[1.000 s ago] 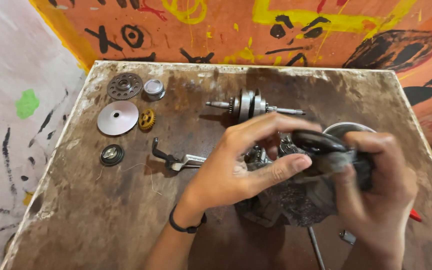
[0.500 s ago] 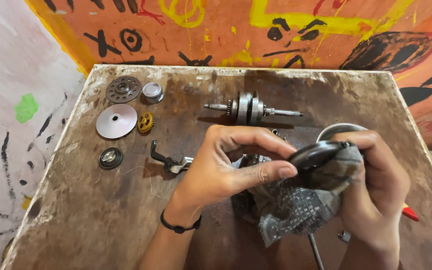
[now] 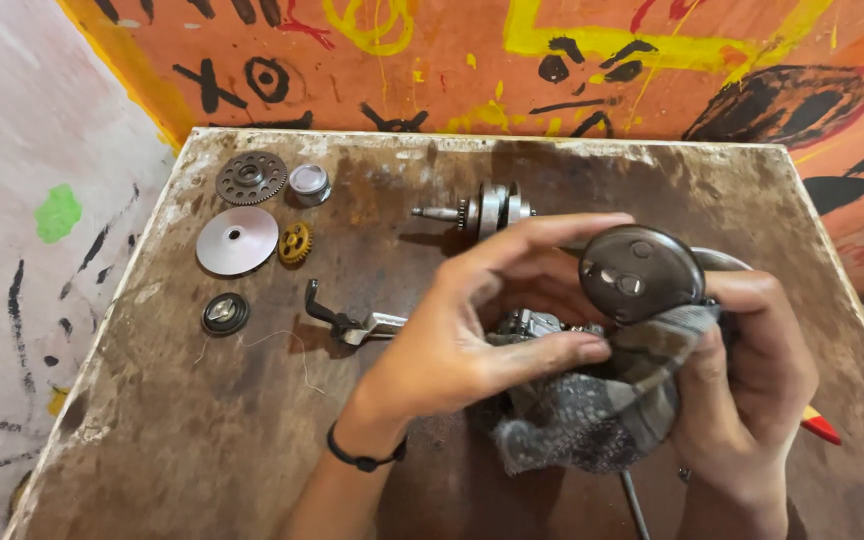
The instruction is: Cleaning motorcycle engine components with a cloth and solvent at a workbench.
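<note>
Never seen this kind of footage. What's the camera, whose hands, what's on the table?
There is no machine here: one camera sits on a person's head and looks down at their own two bare hands over a worn brown table.

The right hand holds a dark round metal disc in a grey cloth. The left hand, with a black band at the wrist, touches the cloth beside the disc.

On the table lie loose metal parts: a toothed gear, a small silver cap, a flat silver disc, a small brass gear, a black round piece, a bent lever and a shaft with wheels.
</note>
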